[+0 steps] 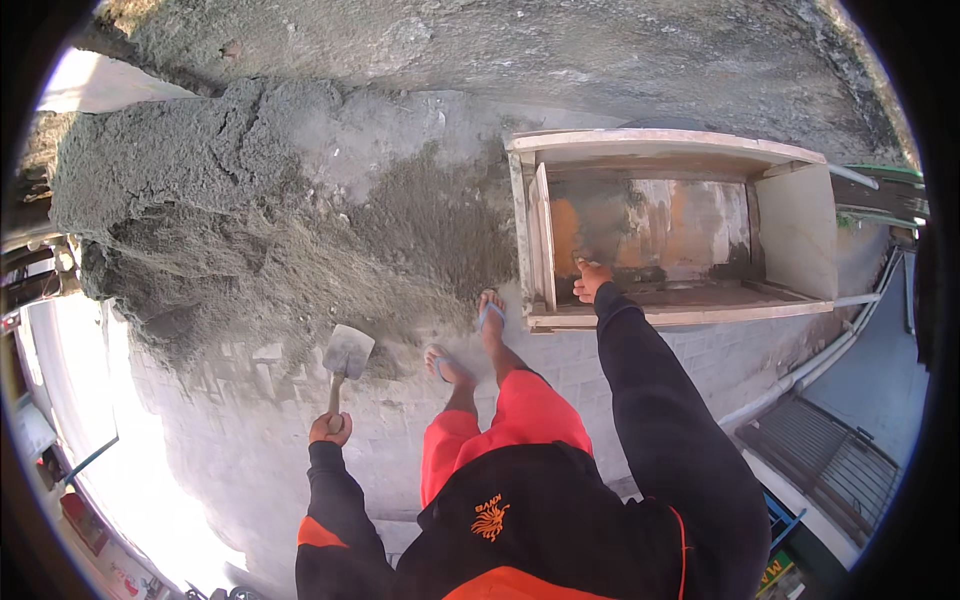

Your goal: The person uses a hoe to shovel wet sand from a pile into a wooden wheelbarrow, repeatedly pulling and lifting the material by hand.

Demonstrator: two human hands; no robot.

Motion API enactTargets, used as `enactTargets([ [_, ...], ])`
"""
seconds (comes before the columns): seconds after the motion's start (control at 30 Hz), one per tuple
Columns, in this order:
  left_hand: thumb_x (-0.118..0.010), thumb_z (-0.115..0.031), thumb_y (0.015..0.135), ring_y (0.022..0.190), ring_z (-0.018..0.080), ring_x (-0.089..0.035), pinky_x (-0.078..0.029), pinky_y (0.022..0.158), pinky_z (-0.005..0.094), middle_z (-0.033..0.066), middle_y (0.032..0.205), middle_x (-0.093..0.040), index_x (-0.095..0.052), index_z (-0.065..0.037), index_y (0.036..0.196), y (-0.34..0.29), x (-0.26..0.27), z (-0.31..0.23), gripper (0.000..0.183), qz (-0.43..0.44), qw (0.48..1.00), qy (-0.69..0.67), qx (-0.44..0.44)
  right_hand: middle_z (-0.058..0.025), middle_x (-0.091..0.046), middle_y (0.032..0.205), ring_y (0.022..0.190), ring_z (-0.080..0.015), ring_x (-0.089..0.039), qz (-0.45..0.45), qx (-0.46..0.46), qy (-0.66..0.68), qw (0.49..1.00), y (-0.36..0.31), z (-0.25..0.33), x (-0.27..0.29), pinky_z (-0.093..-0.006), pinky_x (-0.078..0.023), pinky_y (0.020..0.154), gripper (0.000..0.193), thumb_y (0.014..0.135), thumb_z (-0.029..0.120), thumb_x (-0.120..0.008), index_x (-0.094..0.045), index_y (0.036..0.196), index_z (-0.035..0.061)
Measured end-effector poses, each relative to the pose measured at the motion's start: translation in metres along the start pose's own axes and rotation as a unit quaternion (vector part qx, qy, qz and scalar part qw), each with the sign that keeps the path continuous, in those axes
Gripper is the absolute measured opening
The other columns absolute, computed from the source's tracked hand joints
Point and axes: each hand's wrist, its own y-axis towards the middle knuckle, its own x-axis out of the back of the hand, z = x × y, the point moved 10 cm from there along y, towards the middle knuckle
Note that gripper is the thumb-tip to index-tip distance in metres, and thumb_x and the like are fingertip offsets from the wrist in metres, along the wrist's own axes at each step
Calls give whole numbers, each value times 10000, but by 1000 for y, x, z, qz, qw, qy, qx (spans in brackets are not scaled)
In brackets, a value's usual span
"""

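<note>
My left hand (pixel 330 429) is closed around the handle of a square-bladed shovel (pixel 348 351). Its flat grey blade points away from me, at the near edge of a pile of wet-looking grey mortar (pixel 215 205). To the right is a rectangular wooden box (pixel 675 316), open at the top, its inner bottom stained grey, white and orange. My right hand (pixel 592 280) reaches over the box's near left corner. Its fingers are partly bent and apart, with nothing visible in them. Whether they touch the inside of the box, I cannot tell.
My feet (pixel 468 345) in flip-flops stand between shovel and box, at the pile's near edge. Pale block paving (pixel 400 425) lies around them. A rough grey wall (pixel 480 50) runs along the far side. A metal grate (pixel 822 462) and a pipe (pixel 800 372) are at right.
</note>
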Motion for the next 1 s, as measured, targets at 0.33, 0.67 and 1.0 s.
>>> enactTargets([
  [0.33,-585,-192,857,413,150,-387,-296,389,315,-6,512,-353,-436,-111,672,-50,-85,111,251,-131,729,-458,491,-192,-615,1120,1015,-320,-601,30,-131,201,970,200,-79,-57,-466,-471,886,643,924,529,-481,-425,1367,67],
  [0.67,-567,-213,875,371,135,-340,-272,364,303,-20,478,-329,-418,-112,661,-49,-84,96,280,-149,741,-410,511,-174,-362,1426,1191,-394,-420,39,-111,339,933,278,-44,-93,-553,-332,1005,796,840,504,-597,-304,1465,105],
  [1.0,-579,-211,848,448,163,-408,-332,408,334,3,551,-392,-479,-101,742,-54,-81,112,183,-129,729,-394,544,-153,-335,1465,1164,-389,-432,32,-83,319,944,264,-11,-101,-541,-316,1018,772,870,501,-558,-257,1490,152],
])
